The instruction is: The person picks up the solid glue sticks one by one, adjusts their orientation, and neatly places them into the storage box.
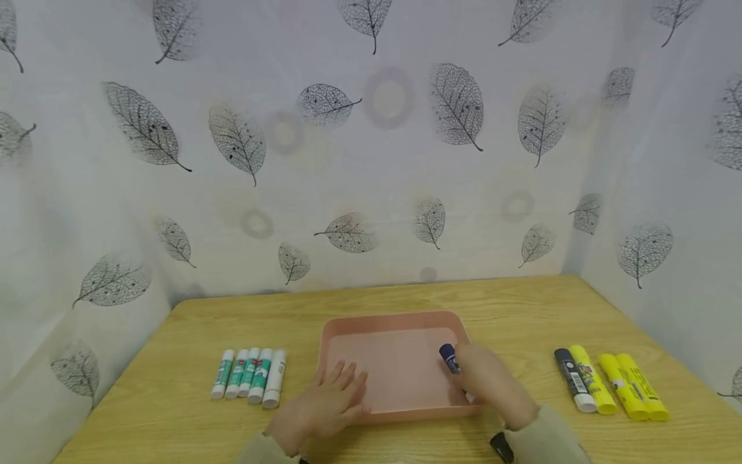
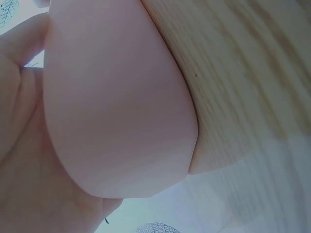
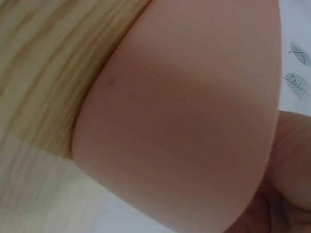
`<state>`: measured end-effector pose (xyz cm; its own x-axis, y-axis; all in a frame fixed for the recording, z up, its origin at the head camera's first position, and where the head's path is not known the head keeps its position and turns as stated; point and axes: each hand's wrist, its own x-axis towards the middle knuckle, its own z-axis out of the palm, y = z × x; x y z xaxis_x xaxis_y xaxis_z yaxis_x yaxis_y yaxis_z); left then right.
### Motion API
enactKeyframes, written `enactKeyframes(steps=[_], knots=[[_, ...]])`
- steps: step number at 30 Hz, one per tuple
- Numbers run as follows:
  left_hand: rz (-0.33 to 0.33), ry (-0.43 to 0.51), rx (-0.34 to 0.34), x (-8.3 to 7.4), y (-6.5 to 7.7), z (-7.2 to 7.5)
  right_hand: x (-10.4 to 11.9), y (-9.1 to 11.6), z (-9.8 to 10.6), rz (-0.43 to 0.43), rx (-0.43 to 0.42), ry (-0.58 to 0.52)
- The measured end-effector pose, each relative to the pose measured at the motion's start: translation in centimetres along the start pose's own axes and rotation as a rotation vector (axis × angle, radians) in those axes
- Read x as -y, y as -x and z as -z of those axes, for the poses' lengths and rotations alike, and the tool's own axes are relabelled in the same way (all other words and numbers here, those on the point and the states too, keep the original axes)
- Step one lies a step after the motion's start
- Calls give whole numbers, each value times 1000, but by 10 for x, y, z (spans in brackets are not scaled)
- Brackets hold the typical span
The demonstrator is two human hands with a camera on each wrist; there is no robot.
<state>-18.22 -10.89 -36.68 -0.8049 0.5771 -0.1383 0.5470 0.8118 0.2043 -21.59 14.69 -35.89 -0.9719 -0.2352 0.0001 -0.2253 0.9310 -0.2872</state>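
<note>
Nearest are two pale cuffs [image 1: 551,439], with a small black object [image 1: 500,446] beside the right one, too hidden to identify. The left hand [image 1: 320,406] lies over the near left corner of a shallow pink rectangular tray, seemingly plastic [image 1: 406,414], fingers spread apart and pinching nothing; in the left wrist view its palm is right by the tray's outer wall. The right hand [image 1: 493,381], at the near right corner, has its fingers curled around a dark blue cylindrical glue stick [image 1: 447,354], which sits tilted over the tray's right side, capped end pointing away. Whether its lower end touches the tray floor cannot be told.

The stick should be light, stiff and smooth, apt to roll if let go; mid-barrel is the sensible hold. The tray looks light and slightly flexible, best steadied by its rim.

Farther out on the wood-grain tabletop [image 1: 145,419], a row of five slim white and green-and-white tubes [image 1: 248,374] lies at left; at right lie one black tube with a white end [image 1: 575,380] and three yellow tubes [image 1: 623,386]. Behind hangs a pale leaf-print cloth [image 1: 377,161].
</note>
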Motion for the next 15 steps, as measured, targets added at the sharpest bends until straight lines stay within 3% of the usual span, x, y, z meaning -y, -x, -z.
enactKeyframes(steps=[7, 15], knots=[[10, 45, 21, 0, -1, -1, 0, 2, -4, 86, -100, 112], [25, 69, 36, -4, 1, 2, 3, 4, -6, 28, -83, 153]])
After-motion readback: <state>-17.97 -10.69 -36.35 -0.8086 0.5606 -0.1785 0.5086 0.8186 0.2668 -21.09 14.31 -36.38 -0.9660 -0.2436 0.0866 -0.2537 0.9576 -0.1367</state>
